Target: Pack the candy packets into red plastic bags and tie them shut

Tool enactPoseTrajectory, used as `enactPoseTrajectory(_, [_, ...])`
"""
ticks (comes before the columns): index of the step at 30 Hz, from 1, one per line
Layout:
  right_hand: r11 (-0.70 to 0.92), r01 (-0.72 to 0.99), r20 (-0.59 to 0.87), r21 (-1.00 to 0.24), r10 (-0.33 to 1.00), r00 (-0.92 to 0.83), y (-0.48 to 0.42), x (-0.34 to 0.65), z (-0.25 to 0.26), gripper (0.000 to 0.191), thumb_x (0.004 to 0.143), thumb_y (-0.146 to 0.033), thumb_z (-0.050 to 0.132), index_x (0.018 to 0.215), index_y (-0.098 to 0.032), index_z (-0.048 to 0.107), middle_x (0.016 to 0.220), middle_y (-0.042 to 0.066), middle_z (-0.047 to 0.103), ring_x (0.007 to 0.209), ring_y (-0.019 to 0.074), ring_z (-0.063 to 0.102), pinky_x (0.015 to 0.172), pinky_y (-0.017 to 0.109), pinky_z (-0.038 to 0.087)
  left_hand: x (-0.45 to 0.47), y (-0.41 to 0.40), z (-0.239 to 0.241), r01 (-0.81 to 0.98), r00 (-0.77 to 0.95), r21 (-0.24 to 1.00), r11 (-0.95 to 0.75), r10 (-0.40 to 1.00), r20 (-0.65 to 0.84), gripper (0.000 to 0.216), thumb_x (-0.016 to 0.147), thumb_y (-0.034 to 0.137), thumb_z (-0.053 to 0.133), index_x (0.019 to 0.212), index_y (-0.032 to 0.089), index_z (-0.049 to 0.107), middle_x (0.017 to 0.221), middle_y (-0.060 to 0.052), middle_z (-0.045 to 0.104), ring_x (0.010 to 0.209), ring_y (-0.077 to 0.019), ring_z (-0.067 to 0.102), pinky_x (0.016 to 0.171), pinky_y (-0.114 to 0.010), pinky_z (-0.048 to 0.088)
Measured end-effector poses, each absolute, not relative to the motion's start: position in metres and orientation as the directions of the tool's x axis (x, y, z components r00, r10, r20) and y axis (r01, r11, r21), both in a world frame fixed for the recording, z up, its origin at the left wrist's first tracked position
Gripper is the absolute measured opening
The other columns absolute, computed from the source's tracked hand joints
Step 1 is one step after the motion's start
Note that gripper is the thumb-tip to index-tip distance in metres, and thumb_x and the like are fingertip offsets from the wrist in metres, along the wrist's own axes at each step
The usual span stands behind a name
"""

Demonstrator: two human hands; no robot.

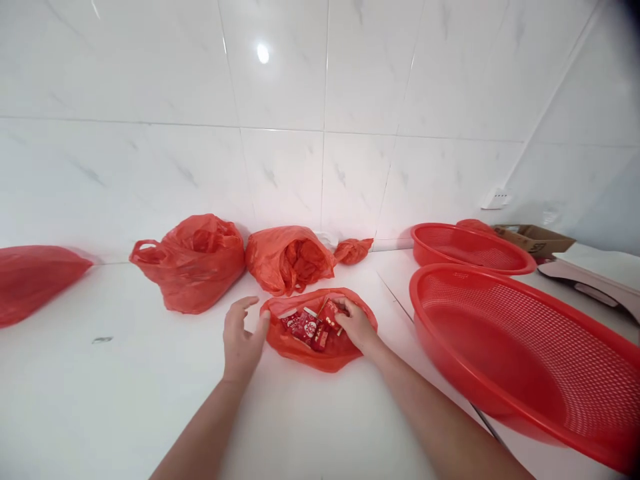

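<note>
A red plastic bag (320, 361) lies with its mouth wide on the white table, and several small red printed packets (306, 327) rest inside it. My right hand (356, 323) reaches into the bag from the right, its fingers closed on one red packet (330, 312) with gold markings. At the bag's left rim is my left hand (243, 337), fingers curved and apart, holding nothing. Its thumb is close to the rim; whether it touches the plastic I cannot tell.
Behind stand a bulging red bag (200, 267), a crumpled red bag (280, 257) and a small red bag (353, 251) along the tiled wall. Another red bag (40, 280) lies left. Two red mesh baskets (493, 363) fill the right, near a cardboard box (543, 241).
</note>
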State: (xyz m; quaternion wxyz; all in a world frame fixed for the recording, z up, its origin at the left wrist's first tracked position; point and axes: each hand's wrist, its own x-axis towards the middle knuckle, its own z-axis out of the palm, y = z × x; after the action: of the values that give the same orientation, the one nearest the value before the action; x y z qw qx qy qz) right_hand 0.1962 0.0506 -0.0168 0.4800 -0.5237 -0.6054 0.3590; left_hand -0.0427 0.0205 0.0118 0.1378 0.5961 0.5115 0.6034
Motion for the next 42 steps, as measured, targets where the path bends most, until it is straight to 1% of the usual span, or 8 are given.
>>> enactPoseTrajectory(3, [0.197, 0.237, 0.203, -0.951, 0.979, -0.003, 0.046, 0.197, -0.016, 0.039, 0.069, -0.016, 0.048, 0.107, -0.021, 0.057, 0.107, 0.004, 0.064, 0.095, 0.0175, 0.061, 0.076, 0.028, 0.050, -0.020, 0.004, 0.020, 0.598, 0.139, 0.464, -0.653, 0.655, 0.743, 0.029, 0.074, 0.029, 0.064, 0.102, 0.030, 0.059, 0.111, -0.008, 0.060, 0.110, -0.0280, 0.051, 0.097, -0.046, 0.037])
enactPoseTrajectory(8, [0.227, 0.307, 0.218, -0.924, 0.974, -0.063, 0.034, 0.202, -0.003, 0.031, 0.078, -0.026, 0.050, 0.108, -0.020, 0.057, 0.093, 0.003, 0.067, 0.082, 0.0170, 0.063, 0.073, 0.030, 0.050, 0.018, -0.015, 0.017, 0.531, 0.590, 0.244, -0.812, 0.560, 0.581, 0.022, 0.081, 0.021, 0.053, 0.100, 0.028, 0.061, 0.099, -0.007, 0.067, 0.097, -0.0238, 0.057, 0.102, -0.051, 0.030])
enactPoseTrajectory(17, [0.117, 0.913, 0.404, -0.392, 0.913, 0.057, 0.028, 0.227, 0.026, 0.029, 0.089, -0.024, 0.037, 0.097, -0.020, 0.064, 0.092, 0.008, 0.068, 0.086, 0.0220, 0.062, 0.073, 0.032, 0.044, 0.011, -0.007, 0.010, 0.687, 0.613, 0.068, -0.724, 0.627, 0.481, 0.018, 0.088, 0.024, 0.043, 0.080, 0.022, 0.060, 0.061, -0.003, 0.060, 0.060, -0.0195, 0.054, 0.075, -0.040, 0.042])
enactPoseTrajectory(24, [-0.020, 0.981, 0.123, -0.191, 0.991, 0.045, 0.025, 0.235, 0.026, 0.045, 0.077, -0.016, 0.048, 0.122, -0.024, 0.051, 0.093, 0.006, 0.067, 0.081, 0.0216, 0.063, 0.060, 0.027, 0.039, 0.001, -0.003, 0.012, 0.797, 0.508, 0.064, -0.601, 0.723, 0.468, 0.027, 0.092, 0.029, 0.038, 0.075, 0.020, 0.057, 0.061, -0.001, 0.060, 0.060, -0.0164, 0.054, 0.067, -0.032, 0.040])
enactPoseTrajectory(30, [0.091, 0.906, 0.148, -0.412, 0.988, -0.032, 0.029, 0.238, 0.018, 0.035, 0.074, -0.014, 0.045, 0.103, -0.026, 0.062, 0.084, 0.001, 0.066, 0.071, 0.0178, 0.059, 0.060, 0.026, 0.037, -0.001, -0.003, 0.013, 0.861, 0.436, 0.042, -0.506, 0.780, 0.449, 0.029, 0.091, 0.031, 0.039, 0.070, 0.021, 0.055, 0.056, 0.000, 0.057, 0.055, -0.0149, 0.052, 0.058, -0.028, 0.037])
enactPoseTrajectory(35, [0.280, 0.346, 0.318, -0.896, 0.946, 0.060, 0.035, 0.245, 0.021, 0.011, 0.072, -0.026, 0.054, 0.078, -0.020, 0.060, 0.064, -0.004, 0.054, 0.056, 0.0106, 0.047, 0.053, 0.022, 0.035, -0.005, -0.004, 0.015, 0.905, 0.357, 0.065, -0.421, 0.833, 0.423, 0.028, 0.092, 0.035, 0.036, 0.082, 0.022, 0.058, 0.063, 0.001, 0.063, 0.058, -0.0154, 0.057, 0.054, -0.026, 0.033])
enactPoseTrajectory(38, [0.223, 0.024, 0.221, -0.975, 0.937, 0.271, 0.047, 0.255, 0.015, 0.018, 0.067, -0.032, 0.058, 0.080, -0.020, 0.056, 0.060, -0.005, 0.047, 0.048, 0.0080, 0.040, 0.043, 0.020, 0.029, -0.008, -0.004, 0.017, 0.934, 0.291, 0.079, -0.349, 0.869, 0.401, 0.028, 0.092, 0.037, 0.035, 0.089, 0.023, 0.059, 0.064, 0.001, 0.065, 0.057, -0.0161, 0.059, 0.052, -0.025, 0.032])
enactPoseTrajectory(42, [0.138, -0.005, 0.122, -0.990, 0.891, 0.436, 0.064, 0.269, -0.008, 0.024, 0.064, -0.035, 0.056, 0.082, -0.018, 0.055, 0.059, -0.004, 0.048, 0.043, 0.0083, 0.039, 0.040, 0.021, 0.028, -0.010, -0.003, 0.019, 0.944, 0.247, 0.115, -0.311, 0.891, 0.380, 0.028, 0.092, 0.037, 0.035, 0.089, 0.023, 0.059, 0.068, 0.000, 0.067, 0.057, -0.0158, 0.060, 0.051, -0.025, 0.034])
